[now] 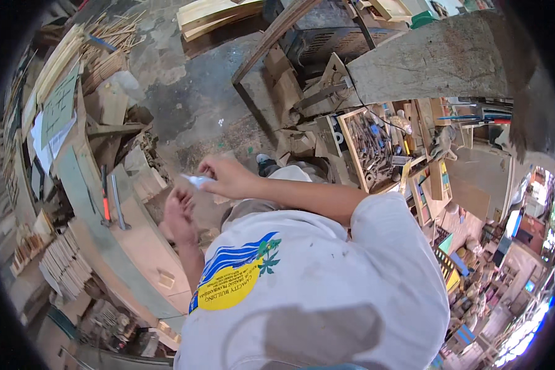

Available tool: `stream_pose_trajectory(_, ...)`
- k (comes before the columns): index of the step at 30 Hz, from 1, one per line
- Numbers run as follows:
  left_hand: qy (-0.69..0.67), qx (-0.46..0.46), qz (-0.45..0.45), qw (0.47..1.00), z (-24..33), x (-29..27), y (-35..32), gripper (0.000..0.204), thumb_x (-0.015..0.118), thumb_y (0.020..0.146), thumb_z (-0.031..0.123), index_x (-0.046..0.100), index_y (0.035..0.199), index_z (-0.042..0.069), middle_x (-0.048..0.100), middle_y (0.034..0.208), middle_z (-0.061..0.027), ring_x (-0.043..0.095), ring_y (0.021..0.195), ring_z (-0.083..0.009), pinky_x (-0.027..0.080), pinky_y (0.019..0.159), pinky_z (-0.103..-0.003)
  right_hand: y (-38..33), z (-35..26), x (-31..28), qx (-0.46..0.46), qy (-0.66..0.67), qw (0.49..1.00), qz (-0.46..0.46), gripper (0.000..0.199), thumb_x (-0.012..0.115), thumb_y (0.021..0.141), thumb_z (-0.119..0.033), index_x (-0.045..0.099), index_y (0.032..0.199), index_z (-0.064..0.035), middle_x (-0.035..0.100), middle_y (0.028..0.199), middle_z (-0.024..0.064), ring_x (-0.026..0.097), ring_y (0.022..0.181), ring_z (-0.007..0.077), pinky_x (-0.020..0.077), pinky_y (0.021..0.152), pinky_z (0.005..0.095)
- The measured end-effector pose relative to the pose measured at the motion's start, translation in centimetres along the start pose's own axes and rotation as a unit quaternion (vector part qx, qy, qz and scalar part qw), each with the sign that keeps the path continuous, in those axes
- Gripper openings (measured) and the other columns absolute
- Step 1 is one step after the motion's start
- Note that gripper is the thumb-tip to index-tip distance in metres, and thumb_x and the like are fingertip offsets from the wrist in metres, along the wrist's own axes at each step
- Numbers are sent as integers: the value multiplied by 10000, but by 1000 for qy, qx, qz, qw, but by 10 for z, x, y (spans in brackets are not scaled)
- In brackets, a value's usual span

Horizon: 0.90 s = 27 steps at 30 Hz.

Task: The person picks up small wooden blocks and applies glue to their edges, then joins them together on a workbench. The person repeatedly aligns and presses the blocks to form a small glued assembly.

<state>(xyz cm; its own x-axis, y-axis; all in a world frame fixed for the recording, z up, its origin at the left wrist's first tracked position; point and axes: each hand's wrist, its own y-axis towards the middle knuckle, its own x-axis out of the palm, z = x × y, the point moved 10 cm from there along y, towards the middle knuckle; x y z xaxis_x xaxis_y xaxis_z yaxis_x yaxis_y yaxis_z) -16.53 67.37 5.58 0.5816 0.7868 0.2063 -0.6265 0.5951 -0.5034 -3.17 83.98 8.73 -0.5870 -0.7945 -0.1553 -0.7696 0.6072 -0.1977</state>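
Left grip [180, 217] blurred, white object [197, 180] partly hidden in right grip [231, 177], pieces [376, 145] in wooden tray [353, 153] too small to tell

Head view: left fisheye of pair worn on my head, facing steeply down. My shirt [357, 265] nearest, across lower middle; my left hand [180, 219] and right hand [228, 177] farther, left of centre; floor [185, 86] beyond.

Right grip [228, 177] near left grip [180, 217]
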Motion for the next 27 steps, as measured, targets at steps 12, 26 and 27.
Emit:
stream_pose_trajectory(12,-24,-78,-46,996,67,23,225,271,542,1113,318,527,1264,93,664,1206,-137,664,1079,-296,577,914,-514,144,170,-42,190,-191,960,-80,621,718,889,-526,717,1290,-52,722,1288,205,675,1210,382,536,1013,442)
stream_pose_trajectory(26,146,-60,-269,950,188,158,467,294,615,1079,281,549,1292,89,664,1098,-84,671,954,-192,567,780,-340,46,168,-35,368,-91,909,170,493,457,1035,-363,705,1308,-36,652,1417,204,592,1333,391,469,1126,466)
stream_pose_trajectory(27,144,-73,-279,946,178,171,467,283,616,1077,273,555,1285,91,665,1081,-78,672,941,-189,565,776,-338,30,163,-30,355,-114,903,213,448,478,1024,-327,719,1262,-34,675,1362,209,626,1260,399,499,1069,476)
